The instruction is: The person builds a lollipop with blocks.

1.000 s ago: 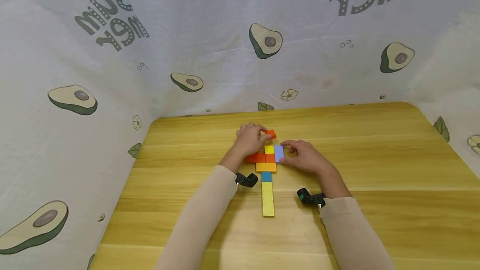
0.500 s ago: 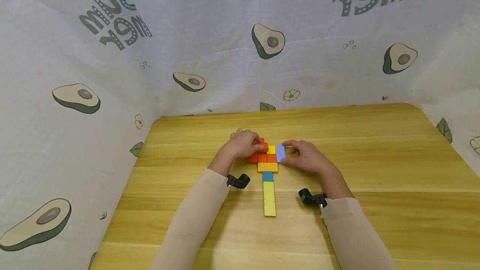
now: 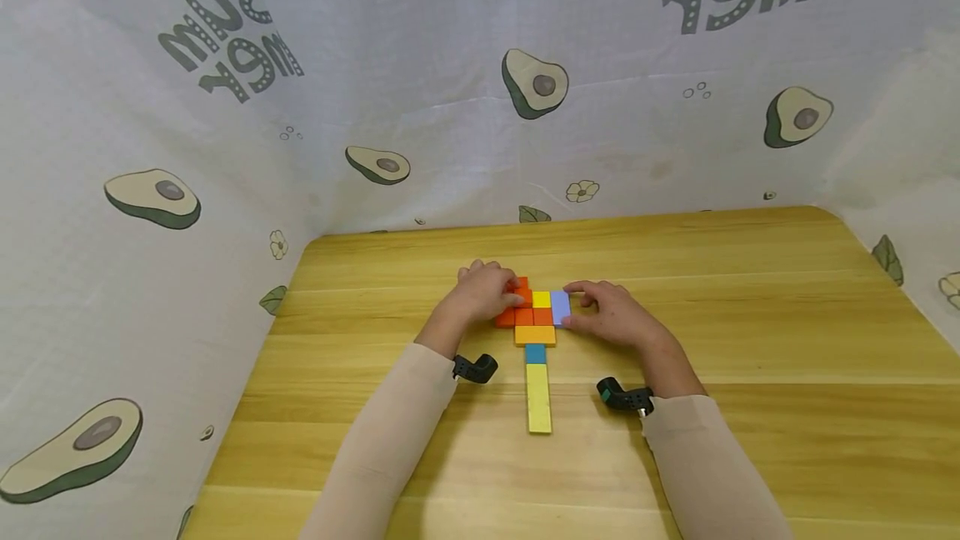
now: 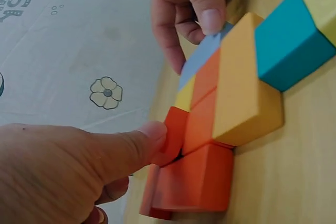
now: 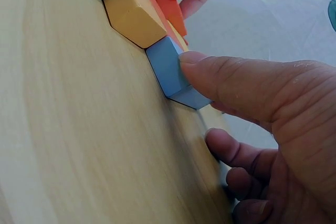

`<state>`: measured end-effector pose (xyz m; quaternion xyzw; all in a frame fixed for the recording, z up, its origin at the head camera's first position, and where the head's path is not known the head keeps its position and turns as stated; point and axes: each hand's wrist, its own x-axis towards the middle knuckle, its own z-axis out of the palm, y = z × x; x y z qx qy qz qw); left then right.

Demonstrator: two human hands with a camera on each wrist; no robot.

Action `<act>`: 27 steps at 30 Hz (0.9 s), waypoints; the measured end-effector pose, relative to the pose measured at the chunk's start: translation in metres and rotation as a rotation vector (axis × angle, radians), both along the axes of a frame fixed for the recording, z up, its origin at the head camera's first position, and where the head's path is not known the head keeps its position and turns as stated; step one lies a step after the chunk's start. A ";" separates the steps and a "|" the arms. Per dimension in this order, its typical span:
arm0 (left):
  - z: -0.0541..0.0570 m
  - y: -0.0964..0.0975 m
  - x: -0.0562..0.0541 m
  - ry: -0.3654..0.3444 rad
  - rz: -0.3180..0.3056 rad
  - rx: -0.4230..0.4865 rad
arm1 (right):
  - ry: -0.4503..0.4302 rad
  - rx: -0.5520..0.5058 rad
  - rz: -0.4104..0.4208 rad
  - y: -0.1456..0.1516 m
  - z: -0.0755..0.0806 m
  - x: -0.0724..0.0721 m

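Little has been shifted in the last half second — only the left hand (image 3: 483,294) has been eased slightly nearer, its small red-orange wooden block (image 4: 170,135) pinched between thumb and curled fingers and set against the flat cluster of coloured wooden blocks (image 3: 534,317). By the right hand (image 3: 611,315), fingers bent, the pale-blue rectangular wooden block (image 5: 170,72) is pressed at the cluster's right edge — thumb on its side. Both forearms are stretched forward over the light wooden table (image 3: 750,340).

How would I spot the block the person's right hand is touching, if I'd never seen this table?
On the wooden table, find the flat cluster of coloured blocks between the two hands. At its right edge lies the pale blue block, the right hand against it. It is the only pale blue piece; its neighbours are yellow and orange.
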<state>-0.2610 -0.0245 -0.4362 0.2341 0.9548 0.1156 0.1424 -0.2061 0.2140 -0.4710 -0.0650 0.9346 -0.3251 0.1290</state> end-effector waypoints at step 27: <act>-0.040 -0.034 0.030 0.088 0.207 0.347 | 0.009 -0.007 -0.003 -0.001 -0.003 -0.001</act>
